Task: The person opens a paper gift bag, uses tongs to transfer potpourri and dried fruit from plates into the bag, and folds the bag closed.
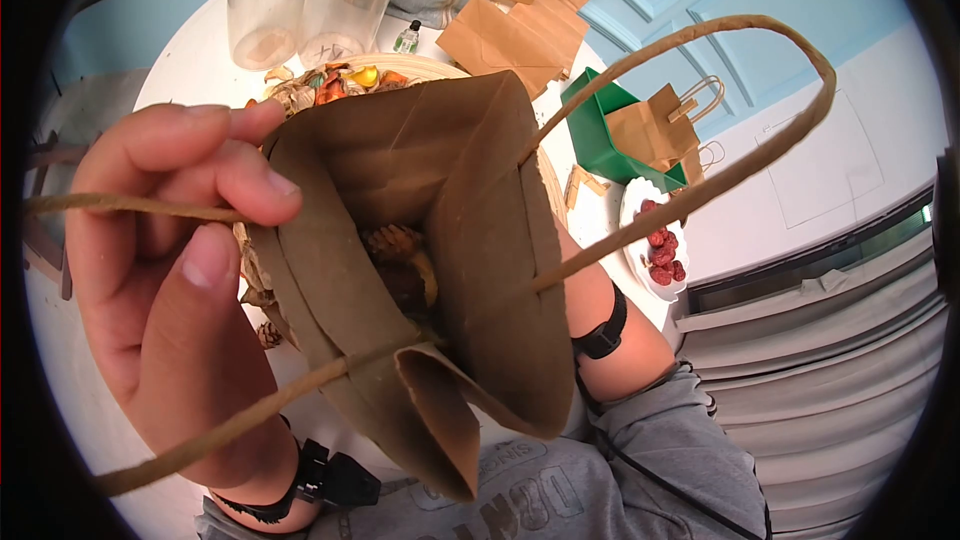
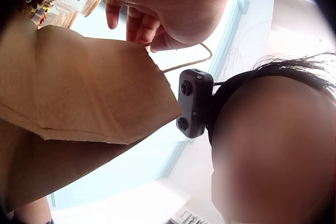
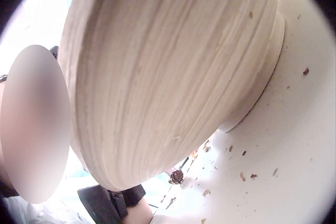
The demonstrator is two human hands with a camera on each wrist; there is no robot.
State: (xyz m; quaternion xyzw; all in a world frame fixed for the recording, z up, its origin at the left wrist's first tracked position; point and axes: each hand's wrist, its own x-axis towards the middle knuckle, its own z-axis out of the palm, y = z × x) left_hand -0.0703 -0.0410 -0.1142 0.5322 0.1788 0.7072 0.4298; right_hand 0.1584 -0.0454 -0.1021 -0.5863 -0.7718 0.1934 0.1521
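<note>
A brown paper bag (image 1: pixel 500 270) with twisted paper handles fills the middle of the head view, its mouth towards the camera. Deep inside lies a pinecone (image 1: pixel 395 242) beside a yellowish dried piece. My left hand (image 1: pixel 165 340) pinches the bag's left rim between thumb and fingers, right where a handle (image 1: pixel 140 203) meets it. In the left wrist view that hand (image 2: pixel 173 3) is at the top edge of the bag (image 2: pixel 94 77). The right forearm (image 1: pixel 625 350), with a black band, reaches behind the bag; the right hand is hidden.
Behind the bag, a wooden bowl (image 3: pixel 157 87) holds dried petals (image 1: pixel 335 83). Farther back stand lidded glass jars (image 1: pixel 345 10), a small bottle (image 1: pixel 407 37) and paper envelopes (image 1: pixel 510 40). To the right are a green box (image 1: pixel 610 135) and a white dish (image 1: pixel 640 195) of red dates.
</note>
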